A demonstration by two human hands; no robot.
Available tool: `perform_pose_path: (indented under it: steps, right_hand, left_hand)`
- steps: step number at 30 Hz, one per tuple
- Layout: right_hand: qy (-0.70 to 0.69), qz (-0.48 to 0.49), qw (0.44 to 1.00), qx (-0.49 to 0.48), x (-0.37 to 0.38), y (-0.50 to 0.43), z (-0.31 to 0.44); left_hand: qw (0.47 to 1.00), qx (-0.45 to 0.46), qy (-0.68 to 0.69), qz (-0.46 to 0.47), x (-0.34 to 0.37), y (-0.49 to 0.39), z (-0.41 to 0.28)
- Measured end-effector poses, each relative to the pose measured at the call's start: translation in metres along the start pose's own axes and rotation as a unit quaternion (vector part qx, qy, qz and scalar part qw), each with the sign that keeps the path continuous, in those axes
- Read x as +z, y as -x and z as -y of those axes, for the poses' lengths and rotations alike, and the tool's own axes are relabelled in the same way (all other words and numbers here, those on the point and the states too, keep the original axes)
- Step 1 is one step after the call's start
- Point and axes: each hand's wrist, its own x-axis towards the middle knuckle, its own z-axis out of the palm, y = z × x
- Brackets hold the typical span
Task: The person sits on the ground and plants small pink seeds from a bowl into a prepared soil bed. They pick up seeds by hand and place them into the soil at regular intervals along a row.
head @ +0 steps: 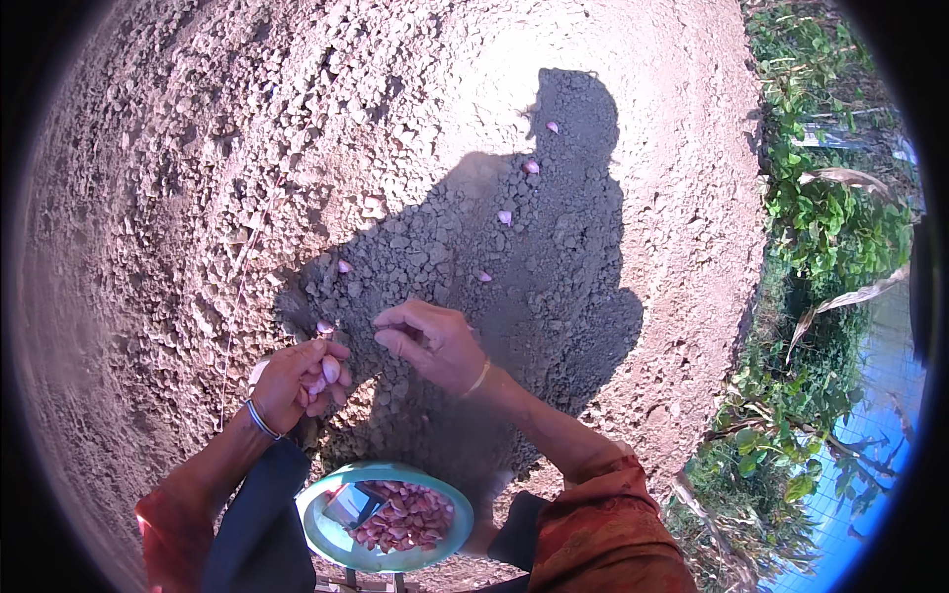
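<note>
My left hand [300, 378], with bangles at the wrist, is curled around several pinkish garlic cloves [330, 368]. Just beyond its fingertips a clove [325, 326] shows against the soil; whether they touch is unclear. To the right, my right hand [437, 345] hovers over the shaded soil, its thumb and forefinger slightly apart and no clove visible between them. A light green plastic basin [463, 511] stands below my hands, between my knees. In it lie many peeled-apart garlic cloves [408, 515] and a dark, shiny flat thing [352, 505].
Single cloves lie spaced on the crumbly soil [170, 244], among them one clove [485, 276] and another clove [344, 266]. A thin string [241, 285] runs along the left. Green plants [804, 200] and wire mesh [852, 474] border the right side.
</note>
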Motion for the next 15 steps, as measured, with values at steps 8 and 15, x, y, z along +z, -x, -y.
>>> perform_pose_path:
  steps: [8,15]
  right_hand:
    - [0.127,0.082,0.988,0.015,0.027,0.046,0.021]
    - [0.173,0.096,0.977,0.073,-0.031,0.126,0.072]
  left_hand:
    - [0.996,-0.083,0.010,0.013,0.036,-0.012,0.029]
    - [0.970,-0.169,-0.081,0.154,0.103,0.004,0.056]
